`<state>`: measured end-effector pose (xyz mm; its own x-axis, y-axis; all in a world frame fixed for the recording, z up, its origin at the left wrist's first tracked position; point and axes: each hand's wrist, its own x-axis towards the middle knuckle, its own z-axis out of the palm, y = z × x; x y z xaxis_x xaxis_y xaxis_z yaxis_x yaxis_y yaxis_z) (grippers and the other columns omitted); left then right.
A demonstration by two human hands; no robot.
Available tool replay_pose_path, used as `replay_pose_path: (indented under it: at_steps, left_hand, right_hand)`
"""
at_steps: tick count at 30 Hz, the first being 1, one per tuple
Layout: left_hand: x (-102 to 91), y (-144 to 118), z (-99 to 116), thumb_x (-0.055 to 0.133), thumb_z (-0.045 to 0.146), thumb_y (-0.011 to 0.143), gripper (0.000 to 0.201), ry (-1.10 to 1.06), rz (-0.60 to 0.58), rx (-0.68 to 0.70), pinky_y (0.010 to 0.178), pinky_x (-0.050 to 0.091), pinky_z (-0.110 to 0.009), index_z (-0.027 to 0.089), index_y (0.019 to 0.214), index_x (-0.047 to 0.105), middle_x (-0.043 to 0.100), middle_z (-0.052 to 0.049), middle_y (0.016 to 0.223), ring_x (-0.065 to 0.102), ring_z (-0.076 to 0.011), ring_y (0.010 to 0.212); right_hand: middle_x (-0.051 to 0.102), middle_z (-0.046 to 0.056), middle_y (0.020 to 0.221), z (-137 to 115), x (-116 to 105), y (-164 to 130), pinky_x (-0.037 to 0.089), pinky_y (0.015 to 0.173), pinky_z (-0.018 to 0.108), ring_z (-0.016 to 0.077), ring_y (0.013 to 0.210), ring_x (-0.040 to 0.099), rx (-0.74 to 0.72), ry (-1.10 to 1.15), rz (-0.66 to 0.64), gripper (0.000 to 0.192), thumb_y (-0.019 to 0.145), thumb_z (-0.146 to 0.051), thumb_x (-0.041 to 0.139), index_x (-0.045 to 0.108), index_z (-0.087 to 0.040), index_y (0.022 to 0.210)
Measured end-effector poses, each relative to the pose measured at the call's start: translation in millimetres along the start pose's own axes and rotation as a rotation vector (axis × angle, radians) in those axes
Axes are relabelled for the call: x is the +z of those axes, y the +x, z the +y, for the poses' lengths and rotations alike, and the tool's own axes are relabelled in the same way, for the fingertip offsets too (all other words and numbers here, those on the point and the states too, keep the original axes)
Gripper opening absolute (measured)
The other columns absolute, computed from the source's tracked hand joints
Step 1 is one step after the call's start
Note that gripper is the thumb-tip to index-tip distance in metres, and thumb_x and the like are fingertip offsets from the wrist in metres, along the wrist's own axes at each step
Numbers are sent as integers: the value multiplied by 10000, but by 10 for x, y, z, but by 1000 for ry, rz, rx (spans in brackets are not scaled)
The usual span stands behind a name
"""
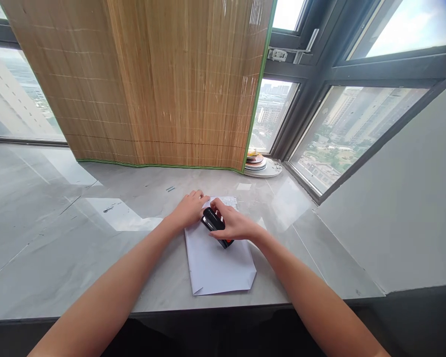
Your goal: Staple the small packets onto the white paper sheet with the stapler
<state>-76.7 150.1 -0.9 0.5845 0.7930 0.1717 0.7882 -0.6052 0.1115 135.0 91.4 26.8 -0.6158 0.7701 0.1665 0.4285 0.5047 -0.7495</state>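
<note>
A folded white paper (221, 272) with turned-in lower corners lies on the grey marble-look surface in front of me. Over its upper part, my right hand (234, 223) is closed around a black stapler (212, 221), which sits at a slant with a small red-orange spot near its lower end. My left hand (191, 208) is at the paper's upper left edge, fingers bent and holding it beside the stapler's front end; its thumb is mostly hidden. A printed or written patch (228, 201) shows at the paper's top, partly behind my right hand.
A bamboo blind (171, 89) with green edging hangs down to the back of the surface. Stacked plates (262, 167) stand at the back right corner by the windows. Small grey strips (170, 189) and a pale scrap (244, 187) lie beyond my hands. A white wall (405, 198) bounds the right.
</note>
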Motion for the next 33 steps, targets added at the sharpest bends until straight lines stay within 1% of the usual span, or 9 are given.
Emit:
replay_pose_path:
  at_steps: [3,8,14,20,23,25,29,31,33]
  left_hand:
    - [65,-14,-66,567,164,947,358,4,-33,-18,984,494,-429,226,1277,692,637,-143,1301,598,-325,1195]
    - [196,61,-234,427,298,1067,445,-67,17,-118,1192,390,-508,245,1465,619,504,-147,1579,449,-343,1466]
    - [263,163,-278,424,312,1072,461,-70,50,-205,1228,355,-538,238,1486,610,492,-155,1598,429,-348,1491]
    - [273,169,-313,436,313,1063,465,-99,54,-185,1231,354,-530,246,1486,614,500,-138,1593,450,-338,1469]
    - [281,170,-332,422,322,1063,477,-97,56,-196,1224,360,-528,242,1496,607,502,-134,1592,453,-338,1461]
    - [282,174,-341,429,334,1059,479,-109,55,-207,1220,365,-520,258,1497,608,507,-119,1590,458,-336,1453]
    - [275,182,-351,421,366,1060,478,-153,56,-231,1214,365,-527,268,1483,621,518,-107,1583,456,-335,1448]
    - [271,185,-351,360,398,1083,486,-195,67,-244,1213,361,-531,264,1452,645,533,-104,1567,462,-328,1441]
    - [271,190,-346,296,418,1099,512,-243,84,-260,1206,368,-522,268,1394,685,557,-95,1542,482,-316,1419]
  right_hand:
    - [678,-4,1026,58,2,12,474,794,304,177,863,619,-81,19,73,417,834,-199,682,512,-269,1208]
    - [736,32,1149,180,-45,34,505,900,330,203,1012,674,-165,52,128,429,876,-196,679,599,-253,1293]
    - [757,61,1270,254,24,69,516,1006,375,236,1119,708,-190,21,139,416,952,-253,643,675,-259,1367]
    - [745,71,1293,265,22,93,503,1024,410,257,1143,675,-169,-7,123,456,957,-291,665,673,-286,1412]
    - [707,67,1342,302,-149,73,520,952,382,232,1101,637,-79,133,39,453,987,-383,640,654,-310,1434]
    - [699,71,1309,362,-306,41,527,840,332,192,973,623,21,281,-1,430,962,-387,658,691,-284,1379]
    - [726,51,1053,523,-533,-34,445,605,260,113,689,537,251,576,-125,466,814,-286,736,744,-212,1274]
    - [708,29,886,582,-557,-53,368,509,245,103,602,495,367,687,-210,523,783,-275,727,730,-189,1299]
    - [692,17,825,609,-542,-57,327,464,237,95,554,466,436,756,-252,568,751,-265,739,711,-181,1312]
